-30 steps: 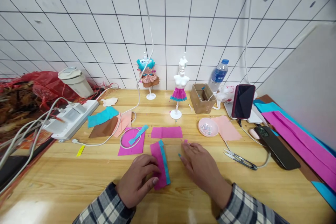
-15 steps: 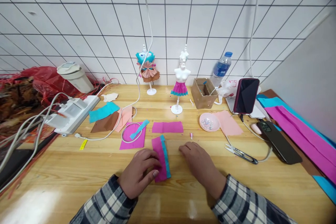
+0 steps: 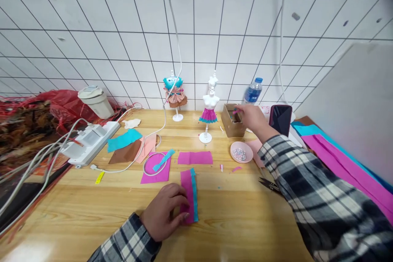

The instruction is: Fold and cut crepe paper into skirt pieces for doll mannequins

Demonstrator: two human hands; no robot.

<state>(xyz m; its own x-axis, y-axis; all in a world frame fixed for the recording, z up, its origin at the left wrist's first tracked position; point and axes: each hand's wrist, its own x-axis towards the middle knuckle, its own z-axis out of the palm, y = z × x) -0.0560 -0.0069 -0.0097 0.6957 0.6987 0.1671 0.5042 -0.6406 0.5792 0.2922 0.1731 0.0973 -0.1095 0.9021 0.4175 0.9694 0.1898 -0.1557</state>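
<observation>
My left hand (image 3: 167, 212) lies on the table, its fingers resting on the left edge of a magenta crepe paper strip (image 3: 186, 192) with a blue band along its right side. Thumb and forefinger are apart. At the back right, my right hand (image 3: 252, 118) reaches to the open cardboard box (image 3: 232, 129). Its fingertips pinch a small magenta paper scrap (image 3: 236, 111) over the box's opening. Another magenta strip (image 3: 195, 158) lies flat behind the first. Left of it is a magenta square (image 3: 156, 177) with a narrow blue piece (image 3: 163, 160) on top.
Two small mannequins stand at the back, one in a ruffled dress (image 3: 175, 94), one in a magenta skirt (image 3: 208, 115). A pink bowl of beads (image 3: 241, 152), thread snips (image 3: 270, 184), a phone (image 3: 281, 118) and a bottle (image 3: 253, 91) are right. A power strip (image 3: 92, 147) is left.
My right hand has moved from the front of the table up and right to the cardboard box. A magenta scrap now shows near the bowl. The left hand stays on the strip.
</observation>
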